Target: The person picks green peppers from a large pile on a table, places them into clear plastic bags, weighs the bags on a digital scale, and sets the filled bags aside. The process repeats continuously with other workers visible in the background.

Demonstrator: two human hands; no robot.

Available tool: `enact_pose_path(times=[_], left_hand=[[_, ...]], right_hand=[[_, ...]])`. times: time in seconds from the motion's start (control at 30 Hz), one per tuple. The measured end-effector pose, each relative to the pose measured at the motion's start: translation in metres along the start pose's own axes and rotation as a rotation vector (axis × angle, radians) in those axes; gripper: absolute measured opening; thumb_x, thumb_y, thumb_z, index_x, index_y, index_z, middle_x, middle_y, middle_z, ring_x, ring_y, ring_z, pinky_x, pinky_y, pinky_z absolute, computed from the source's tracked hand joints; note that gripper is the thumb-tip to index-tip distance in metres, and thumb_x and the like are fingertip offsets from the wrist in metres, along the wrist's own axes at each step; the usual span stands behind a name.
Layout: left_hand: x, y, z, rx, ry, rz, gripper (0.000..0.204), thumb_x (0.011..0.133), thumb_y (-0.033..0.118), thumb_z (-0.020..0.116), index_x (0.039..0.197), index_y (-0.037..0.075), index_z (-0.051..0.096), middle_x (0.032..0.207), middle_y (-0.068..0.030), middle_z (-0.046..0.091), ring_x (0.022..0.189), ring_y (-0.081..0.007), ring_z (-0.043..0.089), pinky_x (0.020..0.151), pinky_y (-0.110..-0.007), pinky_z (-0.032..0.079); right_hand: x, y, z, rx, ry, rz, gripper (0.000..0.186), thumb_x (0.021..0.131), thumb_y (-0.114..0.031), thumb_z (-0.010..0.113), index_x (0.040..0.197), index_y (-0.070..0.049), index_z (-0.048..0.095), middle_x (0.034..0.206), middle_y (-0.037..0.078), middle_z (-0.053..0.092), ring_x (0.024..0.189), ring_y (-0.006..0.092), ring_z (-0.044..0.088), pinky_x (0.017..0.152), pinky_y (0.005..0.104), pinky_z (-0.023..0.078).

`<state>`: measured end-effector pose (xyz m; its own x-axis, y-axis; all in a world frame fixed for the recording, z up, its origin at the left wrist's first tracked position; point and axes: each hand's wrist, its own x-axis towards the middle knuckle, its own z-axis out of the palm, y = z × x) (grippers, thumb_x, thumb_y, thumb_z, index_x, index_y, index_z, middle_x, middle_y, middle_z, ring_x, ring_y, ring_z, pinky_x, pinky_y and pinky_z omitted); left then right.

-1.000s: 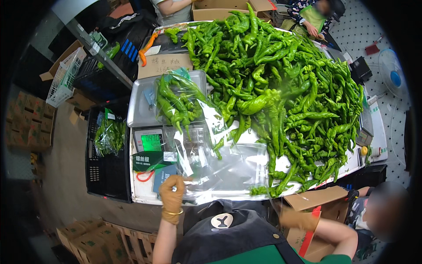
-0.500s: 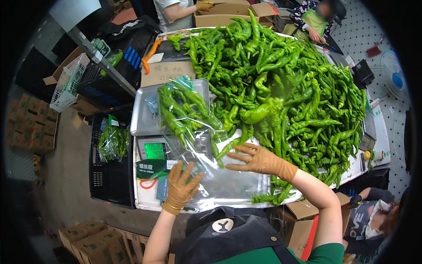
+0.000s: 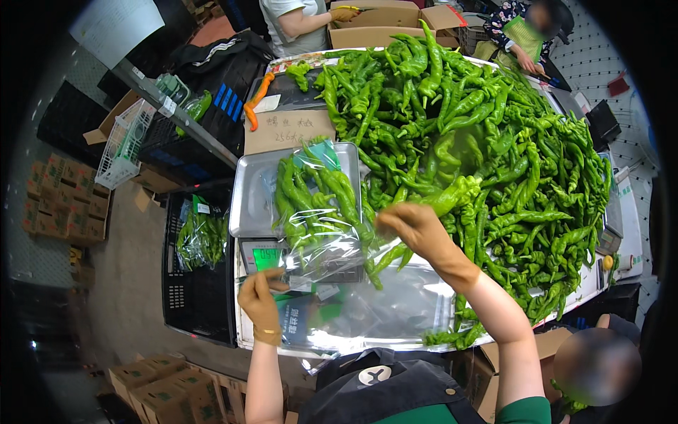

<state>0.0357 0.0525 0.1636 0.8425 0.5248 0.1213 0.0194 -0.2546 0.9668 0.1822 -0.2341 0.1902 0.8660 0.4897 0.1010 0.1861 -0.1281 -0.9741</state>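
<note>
A clear bag of green peppers (image 3: 311, 201) lies on the steel scale pan (image 3: 251, 194), its lower end hanging over the lit display (image 3: 265, 258). My gloved left hand (image 3: 261, 304) is at that end, fingers pinched on clear plastic. My gloved right hand (image 3: 418, 237) is curled just right of the bag, by the heap's edge; what its fingertips hold is too blurred to make out. Loose clear bags and printed labels (image 3: 304, 311) lie below the scale along the near table edge.
A big pepper heap (image 3: 494, 162) covers the right table. A black crate (image 3: 194, 304) with a bagged bunch stands at left, beside a metal post (image 3: 183, 120). Co-workers (image 3: 286, 25) (image 3: 522, 42) work at the far side, another person (image 3: 600, 367) at lower right. Cartons (image 3: 67, 198) are stacked left.
My left hand went from spread fingers to a pinch at the bag's end. My right hand moved up and right, its fingers curling. The bagged peppers now sit more compactly on the pan.
</note>
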Motion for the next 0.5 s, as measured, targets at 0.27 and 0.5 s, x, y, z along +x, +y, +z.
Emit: enact_pose_path(times=[0.27,0.5], left_hand=[[0.058,-0.123,0.010,-0.258,-0.060,-0.491,0.007,0.087,0.007,0.063,0.086,0.000,0.063,0.101,-0.0099,0.060,0.089,-0.0181,0.058,0.079,-0.030,0.046],[0.036,-0.084,0.032,-0.907,-0.317,-0.958,0.021,0.083,0.013,0.051,0.103,0.008,0.058,0.087,-0.0055,0.062,0.070,-0.0178,0.062,0.063,-0.028,0.052]], right_hand=[[0.075,0.107,0.063,-0.435,0.316,0.056,0.025,0.087,-0.026,0.067,0.083,-0.001,0.062,0.078,0.020,0.061,0.075,0.0400,0.059,0.068,0.0470,0.046],[0.059,0.103,0.067,-0.246,0.363,0.237,0.025,0.084,-0.013,0.070,0.096,-0.002,0.051,0.089,0.017,0.059,0.076,0.0330,0.059,0.068,0.0388,0.048]])
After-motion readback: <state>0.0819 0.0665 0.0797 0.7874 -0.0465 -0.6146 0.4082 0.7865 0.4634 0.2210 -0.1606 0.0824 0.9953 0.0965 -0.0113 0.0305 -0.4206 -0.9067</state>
